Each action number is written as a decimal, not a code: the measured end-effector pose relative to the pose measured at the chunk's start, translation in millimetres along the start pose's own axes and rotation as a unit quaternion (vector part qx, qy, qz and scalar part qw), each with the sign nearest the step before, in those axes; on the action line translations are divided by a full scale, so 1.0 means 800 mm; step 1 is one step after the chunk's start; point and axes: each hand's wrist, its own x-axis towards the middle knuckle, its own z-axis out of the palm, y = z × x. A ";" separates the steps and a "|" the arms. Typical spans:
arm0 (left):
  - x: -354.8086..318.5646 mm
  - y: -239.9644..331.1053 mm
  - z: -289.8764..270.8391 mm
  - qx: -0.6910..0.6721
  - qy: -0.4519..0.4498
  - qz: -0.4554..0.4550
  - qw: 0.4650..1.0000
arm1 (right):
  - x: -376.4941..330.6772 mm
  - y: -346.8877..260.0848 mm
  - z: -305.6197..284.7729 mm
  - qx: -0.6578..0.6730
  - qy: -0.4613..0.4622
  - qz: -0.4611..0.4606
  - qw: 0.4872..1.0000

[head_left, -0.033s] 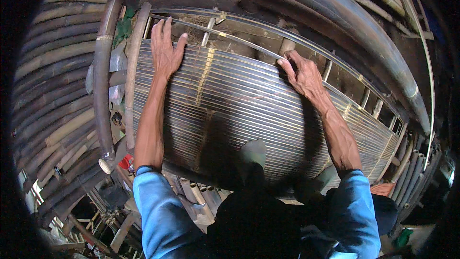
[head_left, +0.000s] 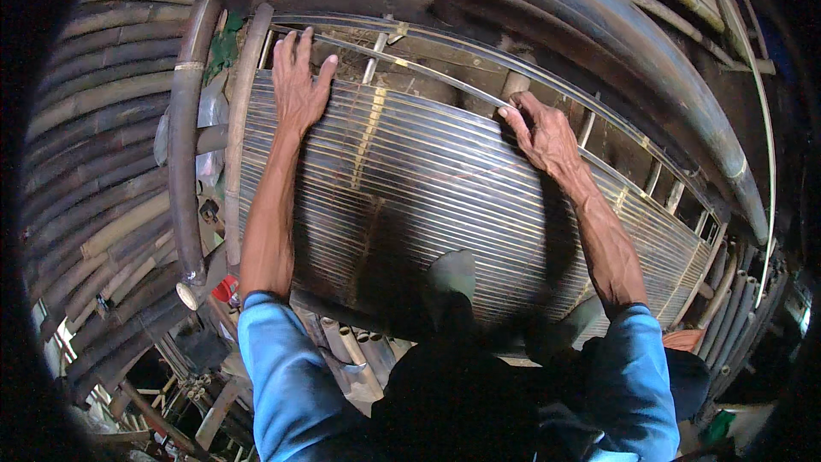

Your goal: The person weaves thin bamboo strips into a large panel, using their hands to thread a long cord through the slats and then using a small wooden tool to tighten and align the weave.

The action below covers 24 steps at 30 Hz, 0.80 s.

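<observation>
Beneath my arms lies a wide panel of narrow dark bamboo slats, set side by side with pale gaps between them. A loose bamboo strip runs slantwise above its far edge, over an open part of the frame. My right hand pinches this strip between thumb and fingers at the far edge of the slats. At the strip's left end, my left hand lies open with its fingers stretched and apart, the fingertips at the strip. Part of my left palm rests over the slats.
A thick bamboo pole arches across the far side. Another upright bamboo pole stands left of the panel, before a wall of stacked bamboo poles. Cut bamboo tubes lie near my legs. A red object sits at the left.
</observation>
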 end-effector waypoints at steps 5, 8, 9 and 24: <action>0.031 -0.019 0.025 0.047 -0.022 0.000 0.999 | 0.019 0.006 -0.015 0.014 -0.005 -0.032 0.999; 0.017 -0.016 0.021 0.050 -0.081 0.004 0.995 | 0.010 0.001 -0.028 -0.019 -0.086 0.001 0.996; 0.007 -0.014 0.015 0.071 -0.183 -0.031 0.980 | 0.003 -0.002 -0.030 -0.013 -0.091 -0.019 0.996; -0.034 -0.023 0.031 0.038 -0.081 0.053 0.995 | -0.044 -0.023 0.027 -0.006 0.234 0.014 0.972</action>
